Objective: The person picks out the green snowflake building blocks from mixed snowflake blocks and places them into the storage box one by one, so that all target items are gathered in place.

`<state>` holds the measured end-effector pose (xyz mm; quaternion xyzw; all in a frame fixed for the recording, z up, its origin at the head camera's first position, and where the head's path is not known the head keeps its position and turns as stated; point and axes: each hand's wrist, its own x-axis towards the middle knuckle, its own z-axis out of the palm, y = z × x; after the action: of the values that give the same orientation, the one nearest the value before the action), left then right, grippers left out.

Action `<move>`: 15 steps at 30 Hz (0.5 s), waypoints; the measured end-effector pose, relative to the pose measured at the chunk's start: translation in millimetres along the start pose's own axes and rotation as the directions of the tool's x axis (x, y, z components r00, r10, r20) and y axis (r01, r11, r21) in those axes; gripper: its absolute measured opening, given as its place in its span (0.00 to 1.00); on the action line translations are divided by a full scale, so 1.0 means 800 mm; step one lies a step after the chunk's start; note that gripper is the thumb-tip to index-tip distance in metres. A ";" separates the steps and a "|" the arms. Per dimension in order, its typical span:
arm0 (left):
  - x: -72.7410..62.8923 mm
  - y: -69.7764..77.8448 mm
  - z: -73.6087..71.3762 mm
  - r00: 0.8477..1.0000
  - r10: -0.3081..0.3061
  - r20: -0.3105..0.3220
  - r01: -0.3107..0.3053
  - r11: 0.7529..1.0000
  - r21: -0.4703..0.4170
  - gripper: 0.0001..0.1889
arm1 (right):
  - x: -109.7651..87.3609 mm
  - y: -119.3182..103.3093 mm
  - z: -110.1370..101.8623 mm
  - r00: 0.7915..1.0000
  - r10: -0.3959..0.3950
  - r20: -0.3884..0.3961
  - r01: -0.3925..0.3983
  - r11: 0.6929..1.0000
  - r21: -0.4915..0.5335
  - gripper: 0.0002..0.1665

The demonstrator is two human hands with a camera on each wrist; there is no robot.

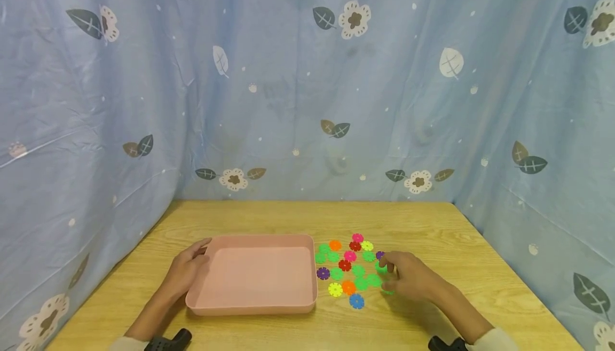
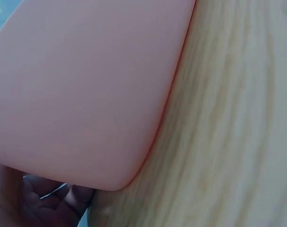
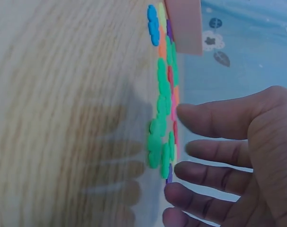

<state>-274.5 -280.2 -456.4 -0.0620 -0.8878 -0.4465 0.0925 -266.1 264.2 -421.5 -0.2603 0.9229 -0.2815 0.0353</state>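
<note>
Head view: left hand [image 1: 180, 273] grips tray [image 1: 259, 274]; right hand [image 1: 414, 279], fingers parted, empty near discs [image 1: 358, 270]

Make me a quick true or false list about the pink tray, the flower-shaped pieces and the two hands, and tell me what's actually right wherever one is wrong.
1. The left hand holds the left side of the pink tray. True.
2. The right hand is inside the pink tray. False: it is at the right side of the flower-shaped pieces.
3. Two purple pieces show in the head view. True.
4. Green pieces are fewer than blue ones. False: several are green, and only one blue piece shows.
5. The flower-shaped pieces lie on the wooden table, to the right of the pink tray. True.
</note>
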 end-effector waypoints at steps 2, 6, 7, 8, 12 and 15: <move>0.001 -0.001 0.001 1.000 -0.008 -0.006 0.008 1.000 -0.019 0.25 | -0.003 0.000 0.000 1.000 0.001 0.006 -0.001 1.000 -0.011 0.21; 0.000 -0.004 0.003 0.999 -0.038 -0.021 0.037 0.998 -0.045 0.25 | -0.005 0.004 0.001 1.000 -0.009 0.029 0.009 1.000 -0.013 0.16; -0.001 -0.005 0.004 0.999 -0.044 -0.021 0.043 0.998 -0.052 0.25 | -0.006 0.005 0.002 0.999 -0.009 0.035 0.009 1.000 -0.010 0.15; -0.001 -0.006 0.005 0.999 -0.050 -0.023 0.048 0.997 -0.053 0.25 | -0.006 0.006 0.002 0.999 -0.009 0.042 0.009 1.000 -0.007 0.15; -0.004 -0.006 0.006 0.999 -0.041 -0.027 0.039 0.997 -0.065 0.25 | -0.006 0.010 0.004 0.999 -0.012 0.040 0.013 1.000 -0.015 0.14; -0.004 -0.005 0.005 0.999 -0.017 -0.031 0.015 0.998 -0.068 0.24 | -0.006 0.010 0.005 1.000 -0.010 0.029 0.010 1.000 -0.016 0.13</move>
<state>-273.1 -279.4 -463.0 -0.0508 -0.8710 -0.4781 0.1009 -265.3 270.3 -429.7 -0.2693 0.9232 -0.2703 0.0449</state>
